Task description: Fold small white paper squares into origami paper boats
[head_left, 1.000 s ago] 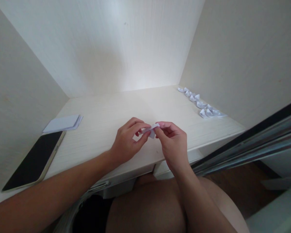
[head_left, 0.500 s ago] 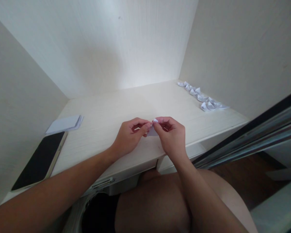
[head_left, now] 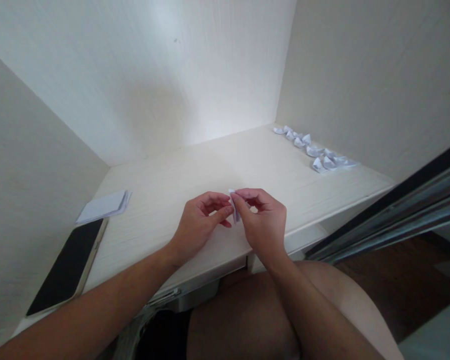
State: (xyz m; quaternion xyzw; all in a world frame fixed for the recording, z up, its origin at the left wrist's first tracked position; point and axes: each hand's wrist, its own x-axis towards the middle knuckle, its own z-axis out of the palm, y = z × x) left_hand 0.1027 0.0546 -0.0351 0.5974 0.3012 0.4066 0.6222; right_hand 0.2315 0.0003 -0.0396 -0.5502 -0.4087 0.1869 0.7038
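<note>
Between my hands, just above the front part of the white desk (head_left: 165,185), is a small folded piece of white paper (head_left: 233,210), turned nearly edge-on. My right hand (head_left: 264,215) pinches it between thumb and fingers, which hide much of its right side. Close against the paper's left edge is my left hand (head_left: 202,220), its thumb and fingers bent and apart. Whether its fingertips touch the paper, I cannot tell for certain.
Several small folded white paper pieces (head_left: 315,151) lie in a row along the right wall. At the left, a stack of white paper (head_left: 103,206) sits beyond a dark-screened phone (head_left: 69,265). A dark-framed panel (head_left: 390,210) borders the desk's right side.
The paper has turned from showing a flat face to nearly edge-on. My left fingers have spread from their pinch, while my right hand keeps hold. The view has shifted slightly.
</note>
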